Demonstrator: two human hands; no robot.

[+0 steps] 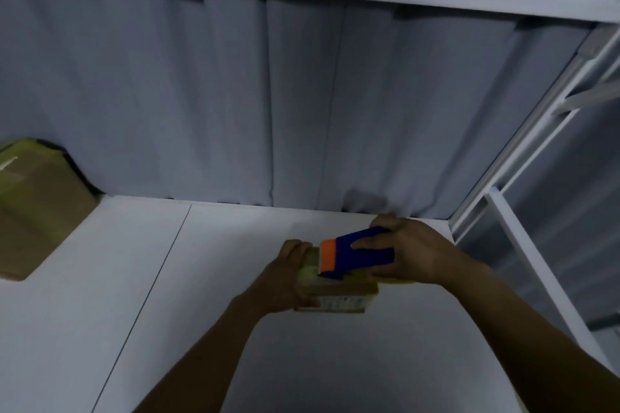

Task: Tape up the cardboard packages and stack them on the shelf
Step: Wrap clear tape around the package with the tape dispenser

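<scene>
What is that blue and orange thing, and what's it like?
It looks like a plastic tape dispenser: dark blue body, orange front end. The right hand grips its back, a finger along its side. It tilts, front end pressed on top of the small cardboard box that the left hand holds.

A small cardboard package [335,293] lies flat on the white shelf [167,312], a blue tape dispenser [359,255] with an orange edge resting on its top. A larger cardboard package [40,211], taped yellowish, sits well apart at the left.
</scene>
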